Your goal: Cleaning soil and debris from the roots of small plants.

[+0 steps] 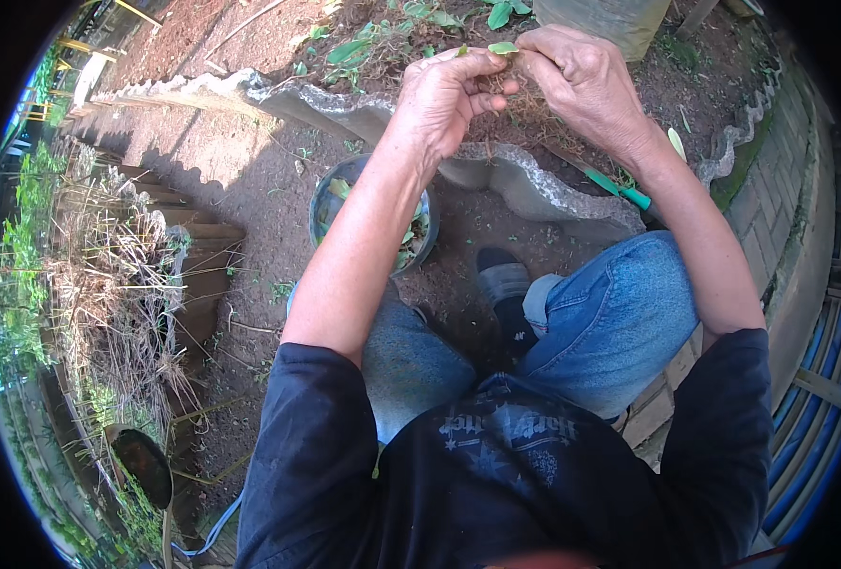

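Observation:
Both bare hands are raised over a soil bed behind a wavy cement edging sheet. My left hand has its thumb and fingertips closed on a small plant with a green leaf and tangled roots. On the right, my right hand pinches the same plant from the other side. Its brown roots hang below the fingers. More uprooted leafy plants lie on the soil beyond my left hand. A hand tool with a green handle rests beside the edging, under my right forearm.
A round bucket with leaves in it stands left of my feet, partly behind my left forearm. A pale sack-like container stands in the bed at the top. Dry stalks fill another edged bed at left. A brick path runs at right.

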`<state>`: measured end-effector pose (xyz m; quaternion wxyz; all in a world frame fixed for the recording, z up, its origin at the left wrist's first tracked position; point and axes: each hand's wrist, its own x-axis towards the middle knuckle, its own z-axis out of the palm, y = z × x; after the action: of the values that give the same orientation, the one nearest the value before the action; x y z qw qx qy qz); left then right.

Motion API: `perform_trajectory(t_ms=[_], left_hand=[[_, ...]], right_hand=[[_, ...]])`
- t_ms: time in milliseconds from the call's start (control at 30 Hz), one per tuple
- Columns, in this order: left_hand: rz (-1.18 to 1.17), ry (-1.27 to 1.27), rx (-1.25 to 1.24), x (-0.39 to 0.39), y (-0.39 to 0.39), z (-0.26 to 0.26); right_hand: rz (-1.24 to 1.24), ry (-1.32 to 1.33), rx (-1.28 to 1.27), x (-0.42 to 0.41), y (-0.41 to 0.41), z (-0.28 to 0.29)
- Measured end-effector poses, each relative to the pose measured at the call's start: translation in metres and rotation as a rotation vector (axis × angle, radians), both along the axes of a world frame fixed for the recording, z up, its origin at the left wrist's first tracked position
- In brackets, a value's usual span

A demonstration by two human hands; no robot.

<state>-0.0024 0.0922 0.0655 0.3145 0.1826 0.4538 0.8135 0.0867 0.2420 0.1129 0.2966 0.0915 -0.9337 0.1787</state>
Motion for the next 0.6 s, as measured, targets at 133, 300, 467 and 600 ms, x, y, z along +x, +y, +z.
perform_trajectory(t_ms=[133,300,467,600], left_hand=[[-0.073,-0.072,-0.071,-0.007,-0.005,-0.003],[-0.075,-0.11,-0.075,-0.005,-0.01,0.001],[-0.07,-0.083,-0.12,-0.009,-0.018,0.0],[-0.058,-0.12,-0.164,-0.005,-0.02,0.001]], right_hand=[[0.035,0.086,0.201,-0.001,-0.005,-0.003],[-0.006,0.057,0.098,0.0,-0.013,-0.005],[0.008,-0.001,0.031,-0.005,-0.012,-0.006],[-0.218,0.011,0.024,-0.004,0.023,-0.011]])
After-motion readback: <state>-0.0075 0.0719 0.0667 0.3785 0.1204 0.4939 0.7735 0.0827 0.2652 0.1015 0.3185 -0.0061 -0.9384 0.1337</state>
